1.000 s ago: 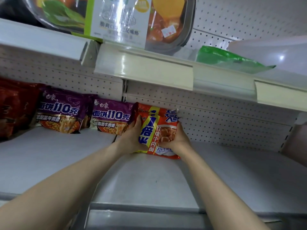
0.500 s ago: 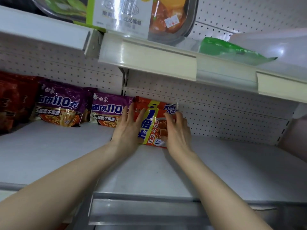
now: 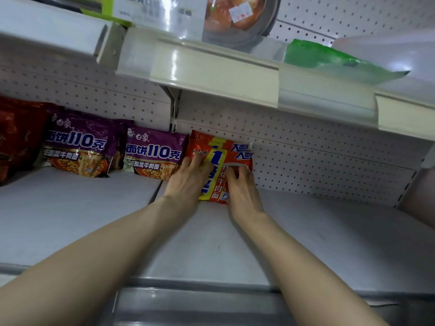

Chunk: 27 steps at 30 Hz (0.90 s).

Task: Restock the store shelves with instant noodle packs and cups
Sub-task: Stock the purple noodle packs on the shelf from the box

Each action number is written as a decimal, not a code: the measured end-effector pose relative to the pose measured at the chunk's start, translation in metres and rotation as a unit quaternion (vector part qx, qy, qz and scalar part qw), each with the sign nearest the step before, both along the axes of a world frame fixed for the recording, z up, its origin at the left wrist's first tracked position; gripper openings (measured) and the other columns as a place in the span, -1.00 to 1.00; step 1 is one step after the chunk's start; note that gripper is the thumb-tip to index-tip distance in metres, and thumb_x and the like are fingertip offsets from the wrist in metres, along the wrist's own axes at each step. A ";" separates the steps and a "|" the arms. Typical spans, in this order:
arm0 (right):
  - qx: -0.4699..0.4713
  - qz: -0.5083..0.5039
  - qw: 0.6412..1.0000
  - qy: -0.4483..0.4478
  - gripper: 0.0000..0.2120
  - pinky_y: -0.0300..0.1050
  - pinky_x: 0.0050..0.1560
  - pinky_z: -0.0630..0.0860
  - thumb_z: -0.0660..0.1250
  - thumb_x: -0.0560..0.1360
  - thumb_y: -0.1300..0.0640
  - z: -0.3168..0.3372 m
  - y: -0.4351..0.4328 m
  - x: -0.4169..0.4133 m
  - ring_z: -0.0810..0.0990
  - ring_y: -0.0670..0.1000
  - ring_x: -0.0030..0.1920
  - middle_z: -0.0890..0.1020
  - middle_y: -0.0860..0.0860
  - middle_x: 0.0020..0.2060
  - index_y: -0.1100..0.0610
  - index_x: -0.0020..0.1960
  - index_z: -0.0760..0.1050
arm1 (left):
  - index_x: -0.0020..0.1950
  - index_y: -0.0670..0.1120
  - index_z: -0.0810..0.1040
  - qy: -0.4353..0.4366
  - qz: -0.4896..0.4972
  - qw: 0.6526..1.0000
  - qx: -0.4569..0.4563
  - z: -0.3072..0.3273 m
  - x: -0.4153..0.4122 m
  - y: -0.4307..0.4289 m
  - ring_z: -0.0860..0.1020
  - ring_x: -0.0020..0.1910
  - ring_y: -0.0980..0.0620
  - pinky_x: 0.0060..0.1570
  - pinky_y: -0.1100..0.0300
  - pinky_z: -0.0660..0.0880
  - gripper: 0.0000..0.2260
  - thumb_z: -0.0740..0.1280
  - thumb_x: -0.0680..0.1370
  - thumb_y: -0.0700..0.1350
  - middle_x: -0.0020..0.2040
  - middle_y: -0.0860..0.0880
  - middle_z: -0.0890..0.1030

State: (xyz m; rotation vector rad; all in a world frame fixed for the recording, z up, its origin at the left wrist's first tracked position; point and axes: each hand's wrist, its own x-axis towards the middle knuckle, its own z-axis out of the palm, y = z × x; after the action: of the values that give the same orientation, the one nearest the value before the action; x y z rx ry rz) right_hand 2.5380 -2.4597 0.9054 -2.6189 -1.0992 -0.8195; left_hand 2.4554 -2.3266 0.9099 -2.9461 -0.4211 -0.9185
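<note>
Both bare forearms reach forward and slightly inward over the shelf point(image 3: 317, 234), wrists nearly straight, and meet at the back by the pegboard point(image 3: 324, 161). The left hand point(image 3: 187, 184) lies palm forward on the left half of the red pack point(image 3: 220, 158). Its fingers point(image 3: 195, 162) are straight and a little spread, pressing the pack's face without curling round it. The right hand point(image 3: 243, 189) is on the lower right part of the same pack, back of the hand to the camera. Its fingers point(image 3: 236, 171) are bent at the knuckles with the tips against the wrapper, and I cannot tell whether they pinch it or only push.

The red pack stands on its lower edge at the rear of the shelf and leans back on the pegboard, printed face toward the camera. Its longer side runs up and down, with the top tipped slightly to the left, and a yellow band runs down its face. A second red pack of the same print shows just behind it, its top edge peeking above.

The red pack's left edge touches a purple pack point(image 3: 154, 154), which also stands facing out. Another purple pack point(image 3: 78, 147) stands further left, then a dark red pack point(image 3: 20, 137) at the frame's edge.

Above, the upper shelf point(image 3: 211, 74) carries a bowl point(image 3: 237, 17) and a green bag point(image 3: 329, 58)
</note>
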 end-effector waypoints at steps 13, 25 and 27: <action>0.031 0.030 0.998 0.034 -0.41 0.06 0.31 0.46 0.47 0.45 0.25 0.004 -0.013 -0.006 0.40 0.23 0.33 0.33 0.20 0.39 0.18 0.43 0.35 | 0.47 0.00 0.30 0.014 -0.031 0.998 -0.053 0.007 -0.021 -0.004 0.32 0.35 -0.18 0.24 -0.09 0.48 -0.36 0.49 0.45 -0.13 0.44 -0.11 0.21; 0.119 -0.019 0.992 0.043 -0.47 0.04 0.18 0.47 0.38 0.48 0.25 0.011 -0.057 -0.148 0.50 0.21 0.20 0.41 0.17 0.32 0.12 0.43 0.36 | 0.33 -0.12 0.47 -0.092 -0.127 0.984 -0.087 0.015 -0.137 -0.034 0.48 0.17 -0.21 0.15 -0.09 0.50 -0.47 0.53 0.39 -0.10 0.27 -0.19 0.44; 0.125 -0.023 0.991 0.041 -0.47 0.03 0.16 0.45 0.41 0.46 0.25 0.008 -0.066 -0.175 0.49 0.24 0.19 0.43 0.19 0.28 0.15 0.40 0.38 | 0.33 -0.12 0.48 -0.105 -0.145 0.980 -0.091 0.013 -0.161 -0.042 0.46 0.19 -0.17 0.18 -0.04 0.48 -0.48 0.52 0.41 -0.09 0.28 -0.16 0.43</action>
State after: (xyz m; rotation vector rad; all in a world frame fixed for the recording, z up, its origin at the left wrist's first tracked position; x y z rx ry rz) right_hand 2.3632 -2.5258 0.9139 -2.4535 -0.8565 -0.7944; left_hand 2.2942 -2.3690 0.9231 -3.1447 -0.0818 -1.2971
